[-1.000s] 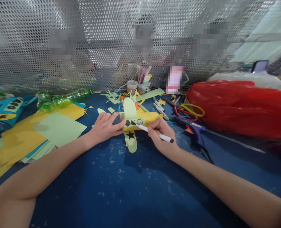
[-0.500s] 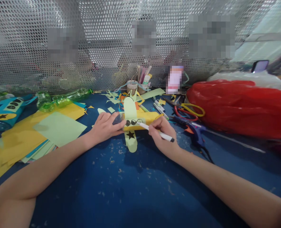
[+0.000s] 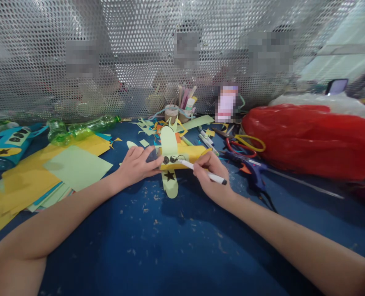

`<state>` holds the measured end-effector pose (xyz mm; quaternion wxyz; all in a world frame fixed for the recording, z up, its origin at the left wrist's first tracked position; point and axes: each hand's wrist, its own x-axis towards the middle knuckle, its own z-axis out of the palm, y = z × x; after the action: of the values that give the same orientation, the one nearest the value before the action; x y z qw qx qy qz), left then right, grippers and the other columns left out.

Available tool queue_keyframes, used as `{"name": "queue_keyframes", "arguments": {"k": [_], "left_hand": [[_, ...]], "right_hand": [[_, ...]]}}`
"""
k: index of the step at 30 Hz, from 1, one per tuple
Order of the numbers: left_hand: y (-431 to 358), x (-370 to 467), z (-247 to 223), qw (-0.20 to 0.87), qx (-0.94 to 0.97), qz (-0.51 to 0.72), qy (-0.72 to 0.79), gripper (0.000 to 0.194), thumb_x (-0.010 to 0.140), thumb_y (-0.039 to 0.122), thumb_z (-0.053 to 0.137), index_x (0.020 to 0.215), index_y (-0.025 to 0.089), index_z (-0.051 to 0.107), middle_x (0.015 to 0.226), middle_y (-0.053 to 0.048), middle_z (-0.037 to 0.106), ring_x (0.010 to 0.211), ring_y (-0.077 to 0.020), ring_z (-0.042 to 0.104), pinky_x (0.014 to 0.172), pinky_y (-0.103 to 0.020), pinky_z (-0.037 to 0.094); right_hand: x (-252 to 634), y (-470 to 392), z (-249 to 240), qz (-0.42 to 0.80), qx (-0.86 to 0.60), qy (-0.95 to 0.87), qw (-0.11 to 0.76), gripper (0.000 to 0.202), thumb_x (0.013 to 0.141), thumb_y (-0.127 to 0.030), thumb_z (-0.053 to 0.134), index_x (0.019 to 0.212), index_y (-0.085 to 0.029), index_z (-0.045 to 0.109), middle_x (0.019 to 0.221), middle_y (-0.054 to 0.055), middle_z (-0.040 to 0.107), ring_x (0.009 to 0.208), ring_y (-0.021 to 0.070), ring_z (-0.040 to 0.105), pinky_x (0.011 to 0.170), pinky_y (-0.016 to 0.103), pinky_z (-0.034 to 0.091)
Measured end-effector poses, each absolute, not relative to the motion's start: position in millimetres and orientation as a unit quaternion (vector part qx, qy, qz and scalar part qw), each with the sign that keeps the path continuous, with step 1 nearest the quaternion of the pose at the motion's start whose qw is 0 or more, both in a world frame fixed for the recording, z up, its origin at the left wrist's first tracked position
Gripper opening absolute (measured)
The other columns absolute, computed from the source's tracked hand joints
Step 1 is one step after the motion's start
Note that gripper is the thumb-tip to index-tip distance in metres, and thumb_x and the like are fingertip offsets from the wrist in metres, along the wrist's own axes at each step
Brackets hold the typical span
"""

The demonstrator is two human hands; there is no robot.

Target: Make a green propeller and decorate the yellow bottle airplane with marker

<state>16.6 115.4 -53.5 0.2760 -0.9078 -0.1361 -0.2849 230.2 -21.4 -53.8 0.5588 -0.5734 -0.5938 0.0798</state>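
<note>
A toy plane made from a bottle wrapped in yellow paper [image 3: 196, 152] lies across the middle of the table. Its pale green paper wing [image 3: 169, 142] crosses the body, and a black star marks the near wing half [image 3: 170, 189]. Round windows run along the side, two dark and one only outlined. My left hand [image 3: 141, 162] is closed around the plane's clear left end. In my right hand [image 3: 213, 176] is a white marker [image 3: 205, 172] with a black end, gripped like a pen, its tip at the windows.
Coloured paper sheets [image 3: 77, 166], green plastic bottles [image 3: 93, 124] and a blue bottle plane [image 3: 14, 144] lie left. Paper scraps, markers [image 3: 207, 142] and a cup of sticks [image 3: 172, 112] stand behind. Scissors [image 3: 241, 148], a blue glue gun [image 3: 256, 170] and a red bag [image 3: 312, 142] are right.
Both hands and the plane keep nearly the same place. The marker tip stays at the windows, with hardly any visible shift.
</note>
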Motion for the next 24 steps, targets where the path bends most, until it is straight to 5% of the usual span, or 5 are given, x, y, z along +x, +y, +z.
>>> {"name": "queue_keyframes", "arguments": {"k": [24], "left_hand": [[113.9, 16.4, -51.5, 0.316, -0.895, -0.291, -0.123, 0.032, 0.090, 0.055, 0.050, 0.111, 0.032, 0.057, 0.118, -0.009, 0.061, 0.084, -0.0221, 0.049, 0.076, -0.035, 0.035]], "right_hand": [[230.5, -19.7, -54.9, 0.075, -0.565, -0.609, 0.552, 0.018, 0.085, -0.019, 0.055, 0.073, -0.024, 0.042, 0.060, -0.005, 0.049, 0.050, 0.0109, 0.045, 0.048, 0.026, 0.036]]}}
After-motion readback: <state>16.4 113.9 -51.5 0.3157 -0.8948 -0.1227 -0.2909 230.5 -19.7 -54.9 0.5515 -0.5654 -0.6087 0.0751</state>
